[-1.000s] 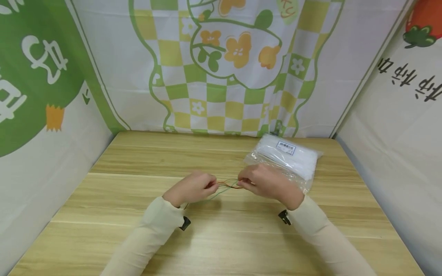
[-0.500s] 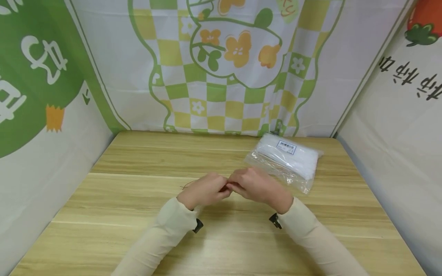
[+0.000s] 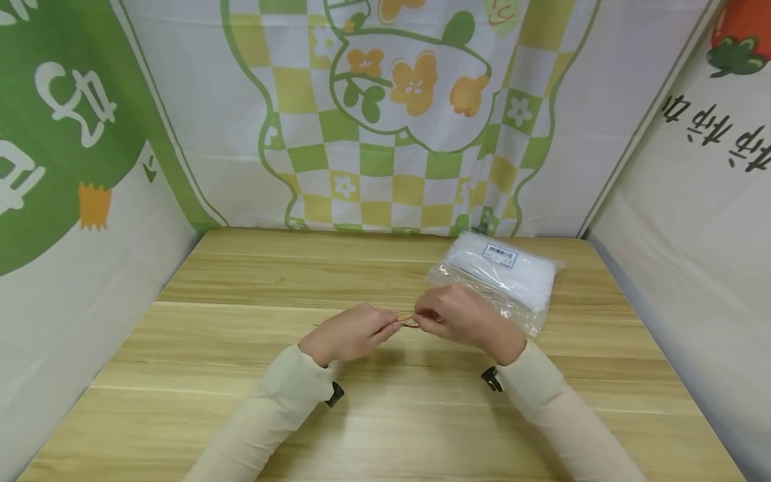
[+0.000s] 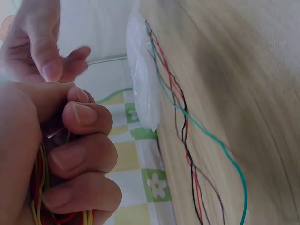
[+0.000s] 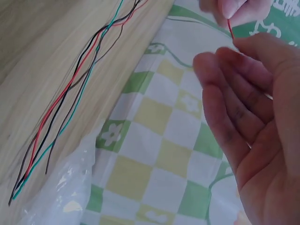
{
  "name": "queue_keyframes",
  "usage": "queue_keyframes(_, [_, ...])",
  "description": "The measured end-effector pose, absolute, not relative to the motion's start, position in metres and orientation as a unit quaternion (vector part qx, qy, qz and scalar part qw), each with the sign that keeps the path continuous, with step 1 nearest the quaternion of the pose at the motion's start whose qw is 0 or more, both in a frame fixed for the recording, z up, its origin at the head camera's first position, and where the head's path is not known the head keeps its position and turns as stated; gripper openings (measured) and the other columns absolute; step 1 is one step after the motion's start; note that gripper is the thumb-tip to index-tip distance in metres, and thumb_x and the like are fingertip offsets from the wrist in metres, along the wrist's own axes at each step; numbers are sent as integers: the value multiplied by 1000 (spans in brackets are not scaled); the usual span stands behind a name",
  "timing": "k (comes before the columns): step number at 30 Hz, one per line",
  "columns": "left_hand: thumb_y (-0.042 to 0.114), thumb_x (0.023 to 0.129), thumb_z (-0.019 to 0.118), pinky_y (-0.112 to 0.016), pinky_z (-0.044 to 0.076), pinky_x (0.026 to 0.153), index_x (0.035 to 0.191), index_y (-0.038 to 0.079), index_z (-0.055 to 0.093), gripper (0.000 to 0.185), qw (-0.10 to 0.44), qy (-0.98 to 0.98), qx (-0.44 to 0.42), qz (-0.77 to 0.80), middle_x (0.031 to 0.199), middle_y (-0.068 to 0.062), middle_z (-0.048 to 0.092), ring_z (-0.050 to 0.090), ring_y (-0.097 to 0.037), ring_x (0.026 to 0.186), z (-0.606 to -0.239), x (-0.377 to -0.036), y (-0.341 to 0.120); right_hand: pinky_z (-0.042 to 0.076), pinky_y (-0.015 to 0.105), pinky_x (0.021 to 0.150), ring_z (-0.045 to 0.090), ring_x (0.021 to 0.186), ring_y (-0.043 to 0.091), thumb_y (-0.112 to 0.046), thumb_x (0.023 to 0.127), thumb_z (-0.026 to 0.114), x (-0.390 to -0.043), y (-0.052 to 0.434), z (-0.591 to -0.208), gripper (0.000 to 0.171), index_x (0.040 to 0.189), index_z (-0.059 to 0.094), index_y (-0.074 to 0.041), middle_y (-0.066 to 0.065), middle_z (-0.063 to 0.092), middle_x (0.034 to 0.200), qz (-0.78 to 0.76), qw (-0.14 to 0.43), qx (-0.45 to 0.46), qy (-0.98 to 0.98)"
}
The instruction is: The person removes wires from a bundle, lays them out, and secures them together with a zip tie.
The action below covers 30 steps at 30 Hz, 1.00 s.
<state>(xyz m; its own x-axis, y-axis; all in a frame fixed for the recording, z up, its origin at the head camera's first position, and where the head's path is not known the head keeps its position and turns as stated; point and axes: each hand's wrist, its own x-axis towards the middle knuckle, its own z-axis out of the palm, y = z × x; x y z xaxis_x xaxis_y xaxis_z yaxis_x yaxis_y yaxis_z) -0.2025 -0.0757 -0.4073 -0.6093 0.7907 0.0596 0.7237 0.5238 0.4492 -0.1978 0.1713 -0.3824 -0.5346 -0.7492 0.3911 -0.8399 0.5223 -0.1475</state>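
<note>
My left hand [image 3: 352, 331] and right hand [image 3: 460, 314] hover close together over the middle of the wooden table [image 3: 241, 415]. A small loop of thin coloured wires [image 3: 407, 318] spans the gap between them. In the left wrist view the left hand's curled fingers [image 4: 79, 154] grip red and yellow wires [image 4: 40, 187]. A red wire [image 5: 230, 29] runs from the left fingertips to the top of the right hand's fingers [image 5: 234, 89], which look only lightly bent; its thumb is hidden. More loose wires [image 4: 187, 126], green, red, black and brown, lie on the table [image 5: 70, 89].
A clear plastic bag of white items [image 3: 500, 274] with a barcode label lies on the table just behind my right hand. Printed cloth walls close in the table at the back [image 3: 385, 134], left and right. Bare wood stretches to the left and front.
A second ago the hands were apart with a wider wire loop between them. They met half a second ago and have drawn slightly apart again.
</note>
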Motion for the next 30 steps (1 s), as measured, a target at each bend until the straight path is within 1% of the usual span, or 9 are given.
queue_keyframes(3, [23, 115, 44, -22, 39, 63, 98, 7, 66, 32, 73, 872, 437, 206, 67, 10, 38, 34, -3, 57, -409, -201, -71, 52, 18, 64, 60, 67, 3, -19, 98, 76, -193, 167, -384, 11, 87, 75, -16, -8, 70, 80, 128, 148, 458, -867])
queue_keyframes(5, [23, 115, 44, -21, 40, 63, 108, 5, 69, 32, 66, 867, 447, 210, 68, 10, 40, 36, -3, 58, -410, -201, -69, 54, 20, 67, 63, 70, 4, -19, 98, 77, -190, 164, -384, 8, 91, 76, -16, -7, 73, 83, 113, 148, 461, -868])
queue_keyframes(9, [22, 115, 46, -20, 40, 62, 116, 4, 69, 29, 67, 858, 459, 222, 70, 10, 42, 37, -2, 58, -411, -201, -66, 56, 22, 69, 65, 71, 5, -11, 97, 76, -186, 159, -383, 8, 91, 76, -15, -5, 74, 82, 98, 140, 473, -864])
queue_keyframes(13, [20, 114, 47, -19, 38, 61, 120, 5, 69, 27, 80, 857, 457, 226, 69, 10, 43, 35, -1, 56, -412, -201, -66, 56, 21, 70, 65, 70, 4, -13, 98, 76, -184, 157, -384, 7, 92, 76, -15, -6, 74, 82, 94, 116, 469, -871])
queue_keyframes(15, [19, 114, 48, -19, 38, 60, 119, 5, 69, 26, 86, 855, 457, 229, 69, 9, 44, 35, -1, 56, -414, -202, -66, 57, 21, 72, 67, 72, 4, -14, 98, 76, -184, 156, -385, 5, 93, 77, -16, -6, 75, 84, 97, 104, 465, -874])
queue_keyframes(19, [18, 114, 47, -20, 41, 61, 105, 6, 69, 27, 92, 852, 457, 237, 72, 7, 52, 38, -1, 58, -416, -202, -67, 56, 21, 67, 66, 70, 4, -12, 96, 77, -185, 157, -388, 8, 90, 75, -17, -6, 76, 84, 85, 101, 461, -878])
queue_keyframes(23, [19, 115, 43, -23, 45, 67, 92, 11, 64, 32, 103, 855, 454, 231, 78, 1, 63, 43, -2, 62, -415, -203, -71, 49, 19, 59, 58, 64, 3, -6, 94, 78, -190, 165, -389, 19, 82, 68, -16, -7, 72, 77, 78, 107, 462, -877])
queue_keyframes(26, [18, 116, 41, -26, 44, 70, 87, 14, 60, 35, 114, 865, 437, 219, 79, 0, 62, 43, -5, 64, -413, -205, -79, 44, 19, 57, 50, 61, 4, -2, 90, 79, -194, 177, -387, 27, 76, 62, -16, -8, 67, 72, 89, 111, 451, -881])
queue_keyframes(30, [15, 115, 40, -26, 41, 67, 83, 14, 55, 35, 114, 871, 429, 212, 71, 6, 48, 36, -6, 59, -412, -207, -89, 44, 21, 57, 47, 60, 3, -4, 91, 80, -198, 191, -388, 27, 75, 62, -17, -9, 62, 69, 100, 112, 432, -889])
